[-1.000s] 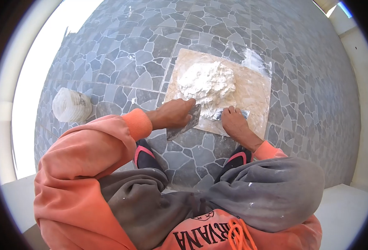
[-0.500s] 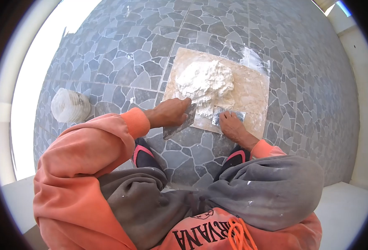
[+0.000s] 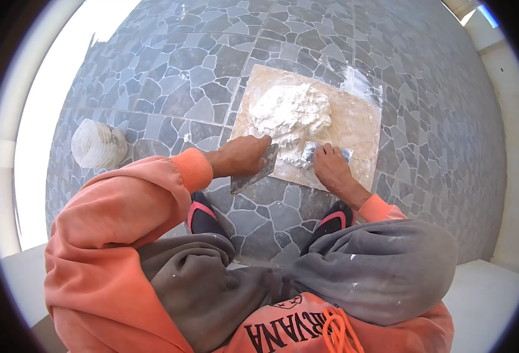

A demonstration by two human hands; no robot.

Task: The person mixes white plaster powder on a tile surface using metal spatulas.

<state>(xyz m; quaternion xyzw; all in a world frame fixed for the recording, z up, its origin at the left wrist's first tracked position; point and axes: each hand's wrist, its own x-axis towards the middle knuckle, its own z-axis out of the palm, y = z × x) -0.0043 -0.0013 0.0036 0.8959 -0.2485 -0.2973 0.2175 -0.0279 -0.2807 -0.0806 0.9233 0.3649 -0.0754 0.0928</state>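
A heap of wet white plaster (image 3: 292, 109) lies on a square beige tile board (image 3: 353, 129) on the floor. My left hand (image 3: 243, 156) is closed around the edge of a grey, smeared flat scraper plate (image 3: 253, 181), which slants down over the board's near-left corner. My right hand (image 3: 332, 169) grips a shiny metal scraper blade (image 3: 346, 154), with the fingers over its top. That blade is at the near edge of the plaster, on the board's front part. Whether either tool has a handle is hidden by my fingers.
A whitish ribbed plastic container (image 3: 99, 144) lies on the stone-patterned tile floor (image 3: 177, 94) to the left. A white smear (image 3: 361, 85) marks the floor behind the board. My feet in dark sandals (image 3: 208, 220) stand just in front of it.
My right hand has shifted slightly away from me and to the right, and its blade now sits more tilted. My left hand and its plate have hardly moved.
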